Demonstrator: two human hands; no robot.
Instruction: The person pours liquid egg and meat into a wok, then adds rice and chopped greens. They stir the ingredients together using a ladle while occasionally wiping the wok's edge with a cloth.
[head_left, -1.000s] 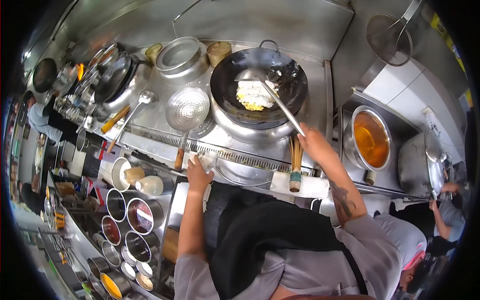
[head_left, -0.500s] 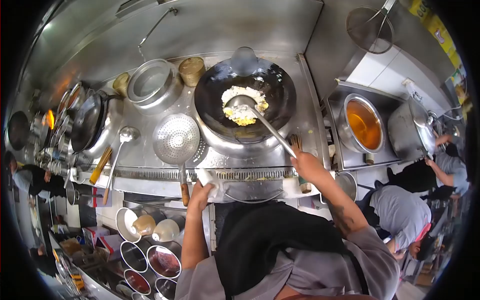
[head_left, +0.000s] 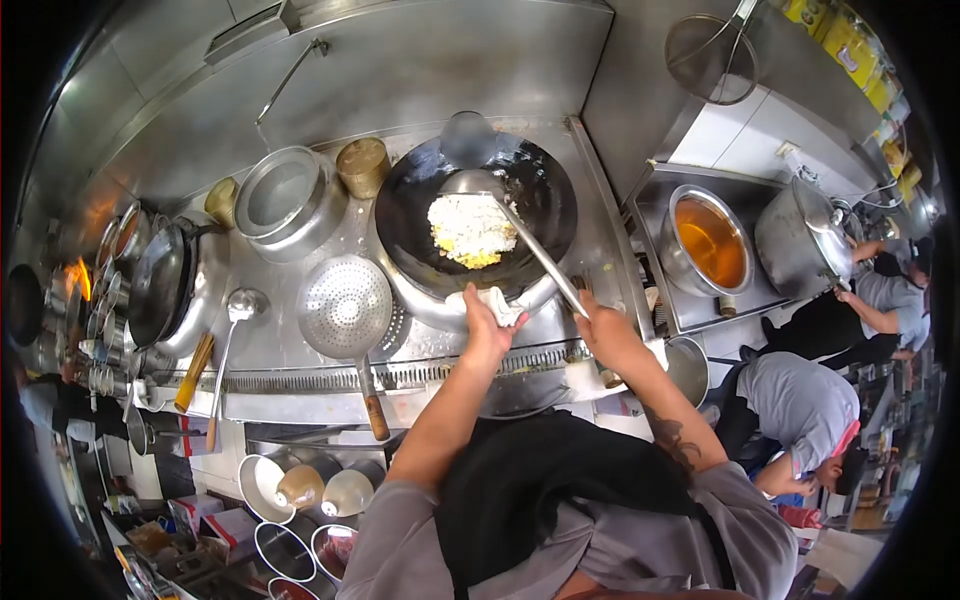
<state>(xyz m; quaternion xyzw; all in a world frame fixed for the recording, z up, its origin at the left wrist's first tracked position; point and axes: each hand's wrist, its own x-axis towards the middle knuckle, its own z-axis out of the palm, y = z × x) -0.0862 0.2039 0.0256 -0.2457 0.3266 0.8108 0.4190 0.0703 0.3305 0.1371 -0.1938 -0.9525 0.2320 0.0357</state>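
A black wok (head_left: 400, 195) sits on the stove with white rice and yellow egg (head_left: 472, 232) heaped in its middle. My right hand (head_left: 608, 330) is closed round the long metal handle of a wok ladle (head_left: 540, 255). The ladle's bowl lies in the wok, against the far side of the rice. At the wok's near rim, my left hand (head_left: 488, 325) is closed on a folded white cloth (head_left: 497, 302). The cloth seems to touch the rim; whether fingers grip the rim beneath it is hidden.
Left of the wok lie a perforated strainer (head_left: 346, 305), a metal pot (head_left: 283, 200) and a small ladle (head_left: 245, 303). A pot of orange liquid (head_left: 712, 240) and a lidded pot (head_left: 805, 240) stand at the right. Two co-workers (head_left: 795, 400) are near on the right.
My left hand has moved right and forward with the cloth, from beside the strainer's handle to the wok's near rim. The ladle's bowl has shifted to the far side of the rice.
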